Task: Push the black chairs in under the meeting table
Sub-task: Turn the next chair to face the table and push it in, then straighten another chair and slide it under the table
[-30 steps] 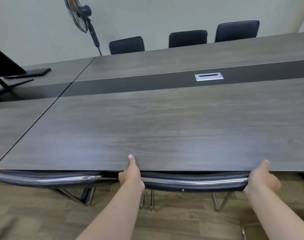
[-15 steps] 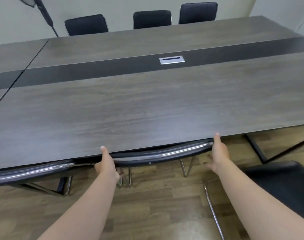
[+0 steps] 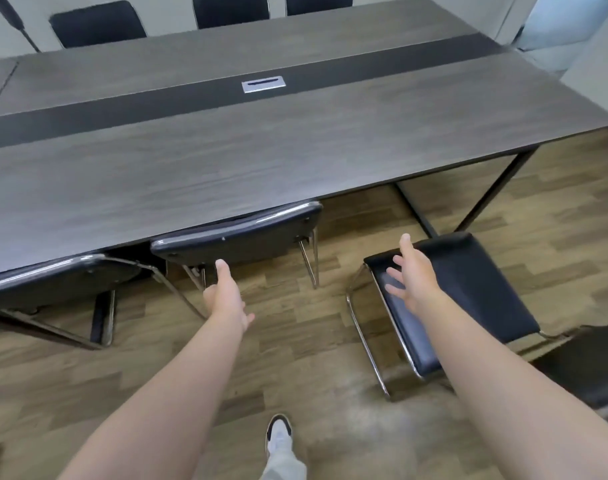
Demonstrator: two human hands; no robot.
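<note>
The grey wood-grain meeting table (image 3: 226,161) fills the upper view. Two black chairs are tucked under its near edge: one in the middle (image 3: 240,233) with its backrest at the edge, one at the left (image 3: 53,278). A third black chair (image 3: 469,296) stands pulled out on the floor at the right, seat facing me, turned askew. My left hand (image 3: 226,299) hovers open just below the middle chair's backrest, touching nothing. My right hand (image 3: 413,275) is open with fingers spread above the pulled-out chair's seat.
Three black chairs (image 3: 98,24) stand pushed in along the table's far side. A silver cable port (image 3: 264,84) sits in the table's dark centre strip. The table's black metal leg frame (image 3: 496,188) stands at the right end. My shoe (image 3: 278,434) is on the wood floor.
Both hands have let go of the middle chair's backrest and drawn back. The view has swung right and down, and my right hand has moved over the pulled-out chair.
</note>
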